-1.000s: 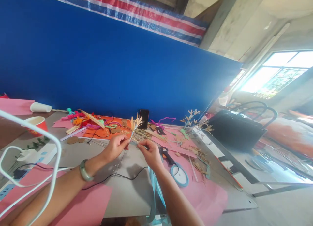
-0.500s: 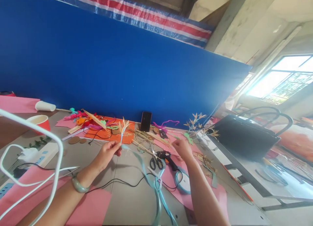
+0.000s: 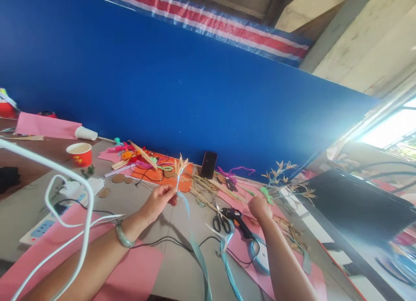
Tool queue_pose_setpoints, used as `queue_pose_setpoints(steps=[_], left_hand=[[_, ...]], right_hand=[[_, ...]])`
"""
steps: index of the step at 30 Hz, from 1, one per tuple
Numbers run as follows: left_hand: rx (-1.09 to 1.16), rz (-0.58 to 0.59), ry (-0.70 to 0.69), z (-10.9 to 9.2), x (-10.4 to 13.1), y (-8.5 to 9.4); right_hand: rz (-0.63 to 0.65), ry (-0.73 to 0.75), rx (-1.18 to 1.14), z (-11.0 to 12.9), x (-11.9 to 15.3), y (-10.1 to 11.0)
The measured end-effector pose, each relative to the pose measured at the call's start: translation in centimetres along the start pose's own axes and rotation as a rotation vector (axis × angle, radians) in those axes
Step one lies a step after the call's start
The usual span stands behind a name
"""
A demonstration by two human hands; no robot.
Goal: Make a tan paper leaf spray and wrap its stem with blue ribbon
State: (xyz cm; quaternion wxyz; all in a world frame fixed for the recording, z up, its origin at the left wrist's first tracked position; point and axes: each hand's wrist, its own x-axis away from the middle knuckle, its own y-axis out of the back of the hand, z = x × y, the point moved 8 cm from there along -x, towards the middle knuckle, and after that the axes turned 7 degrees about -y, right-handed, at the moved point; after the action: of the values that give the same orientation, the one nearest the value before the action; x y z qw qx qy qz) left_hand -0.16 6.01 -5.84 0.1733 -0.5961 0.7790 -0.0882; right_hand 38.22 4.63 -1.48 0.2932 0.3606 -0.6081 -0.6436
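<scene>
Your left hand (image 3: 160, 200) has its fingers (image 3: 171, 192) pinched shut on the stem of the straw sprig (image 3: 180, 167), holding it upright just above the bench (image 3: 143, 214), with pale blue ribbon (image 3: 199, 254) trailing down from the stem toward you. A second ago both hands met at that stem; now your right hand (image 3: 259, 207) has let go and gone out to the right, curled over the loose dried stalks (image 3: 286, 225) beside the green paper leaf (image 3: 265, 194). Whether those fingers have closed on anything I cannot tell. So the sprig rests on one hand alone. The scissors (image 3: 220, 220) and black glue gun (image 3: 238, 217) lie between your hands, untouched. The phone (image 3: 209, 165) leans on the blue wall behind.
</scene>
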Motion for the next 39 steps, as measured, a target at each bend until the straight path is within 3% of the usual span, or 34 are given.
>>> queue_pose_setpoints(steps=[2,5,6,8,10,12,14,21,26,34,39], left_hand=[[0.009,-0.019,0.003,0.0,-0.1,0.2],[0.02,-0.008,-0.016,-0.1,-0.1,-0.1],[0.021,-0.003,-0.023,-0.1,-0.1,-0.2],[0.016,-0.004,-0.026,-0.2,0.1,-0.4],[0.006,-0.009,-0.024,-0.3,0.2,-0.4],[0.002,-0.01,-0.03,-0.4,0.3,-0.4],[-0.004,-0.002,-0.042,-0.6,0.3,-0.4],[-0.017,0.016,0.003,-0.8,0.5,-0.6],[0.059,-0.008,0.076,-0.4,0.9,-0.9],[0.104,-0.06,0.095,-0.3,1.3,-1.1],[0.131,-0.061,0.119,-0.3,1.5,-1.3]], right_hand=[[-0.049,-0.003,-0.083,1.1,1.3,1.7],[-0.07,0.153,-0.301,5.5,5.5,4.0],[0.011,0.256,-0.574,7.6,7.5,4.5],[0.305,0.407,-1.028,12.0,11.9,4.8],[0.54,0.448,-1.245,15.7,15.5,4.8],[0.629,0.436,-1.343,18.2,17.2,4.8],[0.633,0.398,-1.423,19.7,17.3,4.4],[0.639,0.337,-1.506,21.4,15.3,1.7],[0.614,0.358,-1.489,21.0,15.5,1.6],[0.673,0.239,-1.607,20.8,15.6,-0.2],[0.691,0.232,-1.593,20.9,15.6,-0.1]])
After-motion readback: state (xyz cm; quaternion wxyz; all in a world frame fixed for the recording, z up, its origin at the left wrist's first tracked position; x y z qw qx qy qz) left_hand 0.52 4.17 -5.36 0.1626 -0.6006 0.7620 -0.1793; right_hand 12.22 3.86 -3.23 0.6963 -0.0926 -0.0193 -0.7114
